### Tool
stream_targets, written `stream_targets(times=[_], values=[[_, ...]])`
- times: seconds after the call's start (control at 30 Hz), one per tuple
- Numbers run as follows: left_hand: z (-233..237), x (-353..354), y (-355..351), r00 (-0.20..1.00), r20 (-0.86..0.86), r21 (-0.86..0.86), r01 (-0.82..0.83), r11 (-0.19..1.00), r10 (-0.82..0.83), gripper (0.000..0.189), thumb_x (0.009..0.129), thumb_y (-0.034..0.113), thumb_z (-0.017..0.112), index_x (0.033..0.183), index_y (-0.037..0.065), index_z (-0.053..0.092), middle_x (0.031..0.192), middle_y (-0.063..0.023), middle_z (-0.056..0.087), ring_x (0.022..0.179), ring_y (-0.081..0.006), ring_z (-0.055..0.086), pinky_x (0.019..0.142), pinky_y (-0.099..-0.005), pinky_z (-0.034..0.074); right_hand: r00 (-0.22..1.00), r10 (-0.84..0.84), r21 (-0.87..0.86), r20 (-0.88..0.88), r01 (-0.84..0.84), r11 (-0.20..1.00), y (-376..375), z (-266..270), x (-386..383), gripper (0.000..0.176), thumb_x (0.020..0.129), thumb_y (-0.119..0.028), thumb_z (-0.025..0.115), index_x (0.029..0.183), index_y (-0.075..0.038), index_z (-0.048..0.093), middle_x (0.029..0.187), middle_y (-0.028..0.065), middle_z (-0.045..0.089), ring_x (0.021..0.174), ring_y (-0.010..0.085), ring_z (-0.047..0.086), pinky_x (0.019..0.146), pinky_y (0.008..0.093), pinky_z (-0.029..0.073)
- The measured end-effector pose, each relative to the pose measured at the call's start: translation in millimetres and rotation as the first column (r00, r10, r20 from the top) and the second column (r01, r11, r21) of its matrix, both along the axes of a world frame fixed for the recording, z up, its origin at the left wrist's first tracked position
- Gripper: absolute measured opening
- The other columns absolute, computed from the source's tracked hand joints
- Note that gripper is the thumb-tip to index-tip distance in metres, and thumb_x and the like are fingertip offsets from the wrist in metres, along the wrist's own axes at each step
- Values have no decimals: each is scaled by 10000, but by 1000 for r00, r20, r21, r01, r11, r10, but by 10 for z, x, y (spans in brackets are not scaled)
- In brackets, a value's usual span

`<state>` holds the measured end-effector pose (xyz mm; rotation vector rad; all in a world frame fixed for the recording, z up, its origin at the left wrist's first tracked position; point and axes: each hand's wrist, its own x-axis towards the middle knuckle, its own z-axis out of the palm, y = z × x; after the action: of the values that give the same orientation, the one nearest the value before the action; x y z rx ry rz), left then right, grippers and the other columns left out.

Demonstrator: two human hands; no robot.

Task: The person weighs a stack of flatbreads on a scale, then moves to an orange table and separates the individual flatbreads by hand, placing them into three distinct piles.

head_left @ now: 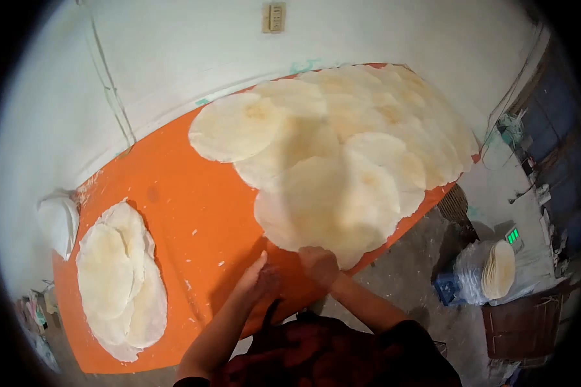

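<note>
Wall: the white wall (pixel 193 39) is running behind everything, and a small socket plate (pixel 274 17) is sitting high on it.
Bench: the orange bench (pixel 206 193) is stretching in front of me, with pale flecks dotting its bare middle.
Spread: thin, round, pale sheets (pixel 381 116) are overlapping across the far and right part of the bench, some showing browner centres.
Front sheet: the front sheet (pixel 361 206) is lying nearest me, on top of its neighbours, its lower edge reaching toward my body.
Right grip: my right grip (pixel 319 264) is meeting that lower edge, fingers bending over it; blur is hiding whether I am pinching it or only touching.
Left grip: my left grip (pixel 257 278) is hovering just beside, near the bench's front edge, partly open, thumb standing away from blurred fingers; I am seeing nothing in it.
Left pile: a separate pile (pixel 110 277) of similar sheets is lying well apart, on my left.
Right side: a round stack (pixel 499 269) is standing off the bench, near a green-lit display (pixel 512 237).
</note>
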<state>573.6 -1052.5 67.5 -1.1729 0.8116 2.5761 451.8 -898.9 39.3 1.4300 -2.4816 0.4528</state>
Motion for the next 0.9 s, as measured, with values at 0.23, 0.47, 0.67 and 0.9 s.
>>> stream_targets(times=[0.23, 0.47, 0.67, 0.9], values=[[-549, -441, -83, 973, -28, -754, 129, 644, -228, 398, 891, 263, 422, 1177, -11, 453, 1161, -142, 510, 1059, -249, 491, 891, -334, 388, 931, 310, -148, 194, -285, 947, -22, 370, 357, 134, 724, -172, 528, 627, -96, 474, 577, 88, 516, 535, 250, 549, 469, 362, 446], [828, 198, -650, 969, -96, -606, -238, 759, 228, 303, 852, 286, 534, 960, 5, 564, 785, -67, 547, 652, -150, 447, 590, -278, 376, 801, 319, -36, 506, -350, 936, 59, 469, 347, 165, 787, -179, 548, 816, -18, 569, 773, 154, 589, 683, 322, 578, 595, 405, 461], [1381, 1779, -1415, 816, -331, -733, -539, 415, 475, 244, 882, 265, 484, 844, 34, 553, 657, -17, 521, 549, -108, 456, 500, -255, 370, 769, 360, 9, 528, -429, 903, -210, 353, 601, 273, 809, -236, 529, 973, -28, 590, 923, 163, 607, 825, 335, 585, 715, 373, 483], [52, 3822, -2152, 249, -735, -194, -968, 157, 631, 375, 883, 249, 461, 1185, 29, 424, 1164, -106, 496, 1072, -260, 467, 970, -427, 338, 801, 448, 61, 396, -510, 858, -643, 336, 962, 260, 803, -257, 545, 940, -37, 563, 867, 141, 597, 769, 319, 581, 653, 394, 476]])
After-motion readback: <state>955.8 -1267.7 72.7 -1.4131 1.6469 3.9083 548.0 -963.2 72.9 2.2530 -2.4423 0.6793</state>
